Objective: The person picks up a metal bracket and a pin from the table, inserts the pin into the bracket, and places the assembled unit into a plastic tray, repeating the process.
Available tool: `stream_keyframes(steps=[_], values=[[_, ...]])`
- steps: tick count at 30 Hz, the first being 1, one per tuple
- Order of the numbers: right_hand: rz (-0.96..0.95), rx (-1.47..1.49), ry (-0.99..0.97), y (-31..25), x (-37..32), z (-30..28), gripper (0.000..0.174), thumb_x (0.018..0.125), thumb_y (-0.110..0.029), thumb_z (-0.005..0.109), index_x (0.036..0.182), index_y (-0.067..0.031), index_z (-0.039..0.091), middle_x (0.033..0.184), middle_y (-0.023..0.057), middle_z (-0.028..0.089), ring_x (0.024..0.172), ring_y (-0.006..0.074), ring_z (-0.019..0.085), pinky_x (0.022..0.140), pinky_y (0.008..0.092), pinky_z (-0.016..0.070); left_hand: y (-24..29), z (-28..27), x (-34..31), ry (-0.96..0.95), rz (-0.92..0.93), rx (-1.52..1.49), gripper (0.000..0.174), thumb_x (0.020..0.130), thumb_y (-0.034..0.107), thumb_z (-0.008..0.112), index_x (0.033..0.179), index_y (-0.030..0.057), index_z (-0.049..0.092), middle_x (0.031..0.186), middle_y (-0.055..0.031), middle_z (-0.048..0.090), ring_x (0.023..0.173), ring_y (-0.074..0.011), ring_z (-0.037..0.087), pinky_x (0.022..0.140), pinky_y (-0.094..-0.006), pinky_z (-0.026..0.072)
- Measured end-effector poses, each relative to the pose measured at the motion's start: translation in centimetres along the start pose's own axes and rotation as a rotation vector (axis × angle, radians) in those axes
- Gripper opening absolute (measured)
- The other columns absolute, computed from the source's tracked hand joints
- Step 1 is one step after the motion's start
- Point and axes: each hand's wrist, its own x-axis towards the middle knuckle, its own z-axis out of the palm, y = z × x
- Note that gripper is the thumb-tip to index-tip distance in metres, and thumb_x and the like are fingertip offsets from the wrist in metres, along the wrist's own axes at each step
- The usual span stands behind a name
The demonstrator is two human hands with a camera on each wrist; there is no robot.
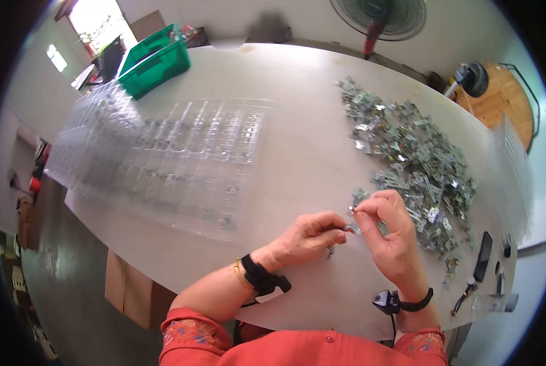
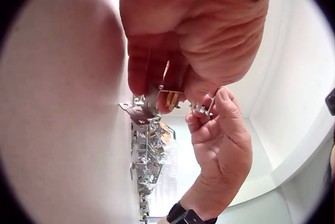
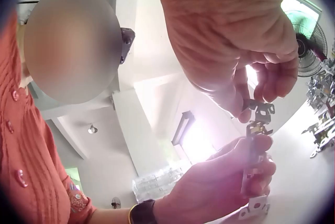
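Note:
Over the near part of the table, my left hand [image 1: 303,241] and my right hand [image 1: 390,235] work close together. Between thumb and fingertips, the right hand pinches a small bent metal bracket [image 3: 263,111]. The left hand grips another small metal bracket [image 3: 256,129] with a brass-coloured part in it, just below the first in the right wrist view. A flat metal tab with holes [image 3: 257,205] sticks out beneath the left fingers, which hide much of what they hold. Beside the right hand spreads a large pile of loose metal brackets [image 1: 407,152].
Clear plastic trays [image 1: 206,158] with small parts cover the left of the table, a green crate [image 1: 157,73] behind them. More clear trays [image 1: 512,177] stand at the right edge. A black phone [image 1: 484,256] and a wristwatch [image 1: 465,296] lie near right.

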Motion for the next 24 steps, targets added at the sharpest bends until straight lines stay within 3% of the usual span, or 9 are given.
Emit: stream_keyframes(steps=[3, 8, 15, 19, 24], values=[[-0.003, 0.081, 0.066, 0.4, 0.0, -0.4, 0.009, 0.095, -0.004, 0.067, 0.104, -0.0044, 0.067, 0.094, 0.0081, 0.062, 0.081, 0.0161, 0.059, 0.068, 0.0285, 0.0474, 0.7, -0.8, -0.1, 0.041, -0.049, -0.152, 0.019, 0.104, 0.013, 0.059, 0.119, 0.0018, 0.063, 0.102, -0.0048, 0.070, 0.099, -0.0124, 0.066, 0.087, -0.0289, 0.0524], [0.139, 0.170, 0.062, 1.1, -0.2, -0.7, 0.008, 0.097, -0.007, 0.067, 0.104, -0.0047, 0.067, 0.079, 0.0045, 0.065, 0.065, 0.0106, 0.057, 0.059, 0.0262, 0.0463, 0.6, -1.3, 0.0, 0.057, 0.019, -0.337, 0.021, 0.105, 0.018, 0.058, 0.119, 0.0045, 0.063, 0.103, -0.0061, 0.071, 0.100, -0.0159, 0.068, 0.083, -0.0311, 0.0520], [0.122, -0.006, 0.023, 1.5, -0.1, -0.3, 0.009, 0.096, -0.012, 0.067, 0.104, -0.0072, 0.067, 0.079, 0.0107, 0.066, 0.062, 0.0201, 0.061, 0.058, 0.0323, 0.0475, 0.5, -1.2, -0.1, 0.056, 0.033, -0.440, 0.019, 0.104, 0.020, 0.058, 0.117, 0.0065, 0.064, 0.112, -0.0038, 0.070, 0.101, -0.0159, 0.068, 0.083, -0.0322, 0.0513], [0.106, -0.035, 0.022, 1.5, 0.0, -0.3, 0.008, 0.096, -0.013, 0.067, 0.102, -0.0076, 0.067, 0.080, 0.0119, 0.066, 0.063, 0.0259, 0.063, 0.058, 0.0348, 0.0480, 0.5, -1.4, 0.0, 0.029, 0.033, -0.406, 0.019, 0.104, 0.020, 0.059, 0.117, 0.0066, 0.064, 0.109, -0.0049, 0.071, 0.101, -0.0163, 0.068, 0.083, -0.0319, 0.0509], [0.095, -0.054, 0.004, 1.2, 0.1, -0.8, 0.007, 0.095, -0.011, 0.067, 0.101, -0.0072, 0.067, 0.081, 0.0114, 0.066, 0.065, 0.0269, 0.063, 0.060, 0.0355, 0.0482, 0.7, -1.3, 0.0, 0.025, 0.051, -0.306, 0.021, 0.104, 0.021, 0.060, 0.118, 0.0059, 0.064, 0.103, -0.0073, 0.072, 0.100, -0.0165, 0.068, 0.083, -0.0319, 0.0507]])
